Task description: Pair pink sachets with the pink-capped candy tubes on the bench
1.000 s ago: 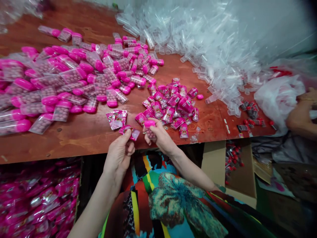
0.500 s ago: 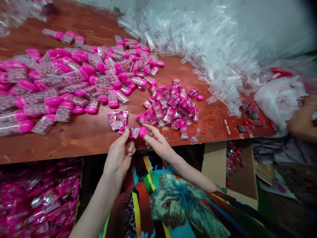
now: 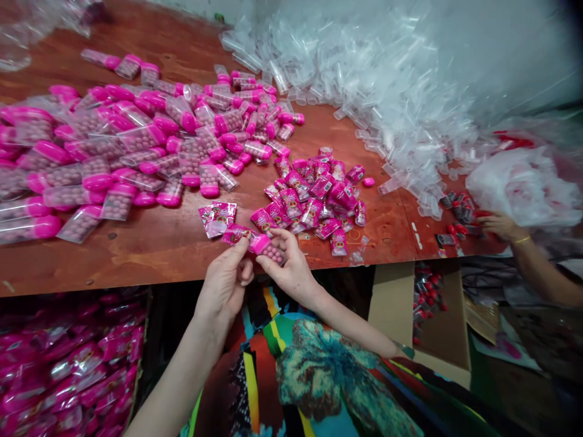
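Over the table's front edge, my left hand (image 3: pixel 228 276) pinches a small pink printed pouch (image 3: pixel 235 233) between thumb and fingers. My right hand (image 3: pixel 294 273) grips a clear candy container (image 3: pixel 274 251) filled with pink balls, its pink cap pointing left into the pouch's mouth. How far the cap has entered I cannot tell. Just beyond my left hand, another pink printed pouch (image 3: pixel 217 218) lies flat on the table. A heap of filled pink pouches (image 3: pixel 314 197) sits close beyond my right hand.
Many pink-capped candy containers (image 3: pixel 136 136) cover the table's left. Clear plastic tubes (image 3: pixel 387 97) are heaped at the back right. Pink pouches (image 3: pixel 68 364) fill a box below left. A cardboard box (image 3: pixel 392 300) stands below right. A co-worker's hand (image 3: pixel 503 226) reaches near a plastic bag (image 3: pixel 523 182).
The container in my right hand has turned and now lies sideways, cap to the pouch, its balls showing. At right, the co-worker's hand has come over the table near the small red-capped items.
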Available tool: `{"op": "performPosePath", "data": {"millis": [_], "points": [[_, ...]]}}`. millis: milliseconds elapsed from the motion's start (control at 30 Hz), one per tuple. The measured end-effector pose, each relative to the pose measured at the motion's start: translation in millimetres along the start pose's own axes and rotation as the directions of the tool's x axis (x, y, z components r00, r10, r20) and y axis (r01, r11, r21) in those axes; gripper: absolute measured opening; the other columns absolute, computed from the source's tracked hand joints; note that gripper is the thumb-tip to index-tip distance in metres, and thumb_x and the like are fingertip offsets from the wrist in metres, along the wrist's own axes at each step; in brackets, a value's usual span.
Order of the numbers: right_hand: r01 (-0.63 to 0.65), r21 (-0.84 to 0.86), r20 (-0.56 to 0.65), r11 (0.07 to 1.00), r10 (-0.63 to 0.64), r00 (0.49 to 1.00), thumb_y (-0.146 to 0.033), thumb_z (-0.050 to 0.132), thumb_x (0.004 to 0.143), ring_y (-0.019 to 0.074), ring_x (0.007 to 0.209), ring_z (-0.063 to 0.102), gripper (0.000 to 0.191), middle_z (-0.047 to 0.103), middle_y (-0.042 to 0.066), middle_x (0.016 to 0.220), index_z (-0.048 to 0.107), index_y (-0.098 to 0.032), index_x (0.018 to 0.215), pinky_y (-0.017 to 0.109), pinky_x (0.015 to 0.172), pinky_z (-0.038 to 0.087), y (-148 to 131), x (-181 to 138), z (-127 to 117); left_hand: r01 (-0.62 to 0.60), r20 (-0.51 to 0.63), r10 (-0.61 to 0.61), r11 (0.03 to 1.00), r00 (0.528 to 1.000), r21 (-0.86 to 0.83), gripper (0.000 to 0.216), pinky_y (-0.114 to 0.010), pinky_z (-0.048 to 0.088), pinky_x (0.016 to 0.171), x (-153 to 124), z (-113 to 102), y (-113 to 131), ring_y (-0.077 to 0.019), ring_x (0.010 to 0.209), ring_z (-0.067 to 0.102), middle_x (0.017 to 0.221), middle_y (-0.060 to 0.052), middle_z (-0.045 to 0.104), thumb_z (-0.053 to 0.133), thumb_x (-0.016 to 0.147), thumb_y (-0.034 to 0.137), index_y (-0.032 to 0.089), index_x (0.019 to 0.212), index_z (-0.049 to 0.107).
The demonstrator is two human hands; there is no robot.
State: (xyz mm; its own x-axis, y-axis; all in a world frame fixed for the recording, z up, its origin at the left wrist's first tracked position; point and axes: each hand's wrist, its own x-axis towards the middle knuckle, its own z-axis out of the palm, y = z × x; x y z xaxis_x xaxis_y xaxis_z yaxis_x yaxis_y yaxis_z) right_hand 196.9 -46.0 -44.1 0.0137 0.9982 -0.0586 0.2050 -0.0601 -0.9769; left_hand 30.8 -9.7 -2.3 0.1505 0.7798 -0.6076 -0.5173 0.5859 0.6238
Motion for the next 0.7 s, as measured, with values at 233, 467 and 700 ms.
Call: {"op": "performPosePath", "data": {"millis": [233, 467, 700], "points": [[0.114, -0.184, 0.053, 0.976, -0.106, 0.993, -0.043, 0.089, 0.108, 0.0340, 0.127, 0.085, 0.060, 0.082, 0.015, 0.150, 0.065, -0.031, 0.162, 0.054, 0.114, 0.073, -13.9, -3.2, -4.9, 0.045, 0.119, -0.048, 0.999, 0.992, 0.021, 0.063, -0.020, 0.038, 0.052, -6.7, 3.5, 0.0, -0.0063, 0.050, 0.043, 0.055, 0.007, 0.053, 0.122, 0.071, 0.056, 0.019, 0.074, 0.071], [-0.206, 0.322, 0.292, 0.924, 0.110, 0.950, -0.059, 0.079, 0.118, 0.0162, 0.074, 0.069, 0.066, 0.075, -0.001, 0.105, 0.049, -0.030, 0.170, 0.031, 0.071, 0.061, -18.6, -1.1, -13.5, 0.012, 0.067, -0.011, 1.000, 0.998, -0.021, 0.059, -0.020, 0.035, 0.049, 1.0, -5.8, 2.3, -0.0073, 0.049, 0.041, 0.055, 0.008, 0.050, 0.118, 0.079, 0.057, 0.019, 0.079, 0.073], [-0.327, 0.429, 0.344, 0.842, 0.182, 0.921, -0.066, 0.085, 0.112, 0.0146, 0.061, 0.058, 0.081, 0.073, -0.005, 0.091, 0.046, -0.029, 0.172, 0.026, 0.057, 0.044, -20.2, 2.8, -5.4, -0.057, 0.012, 0.056, 0.982, 0.998, 0.178, 0.075, -0.021, 0.029, 0.047, 2.2, -9.6, 0.6, -0.0081, 0.046, 0.044, 0.050, 0.004, 0.056, 0.115, 0.071, 0.078, 0.020, 0.069, 0.067]]}}
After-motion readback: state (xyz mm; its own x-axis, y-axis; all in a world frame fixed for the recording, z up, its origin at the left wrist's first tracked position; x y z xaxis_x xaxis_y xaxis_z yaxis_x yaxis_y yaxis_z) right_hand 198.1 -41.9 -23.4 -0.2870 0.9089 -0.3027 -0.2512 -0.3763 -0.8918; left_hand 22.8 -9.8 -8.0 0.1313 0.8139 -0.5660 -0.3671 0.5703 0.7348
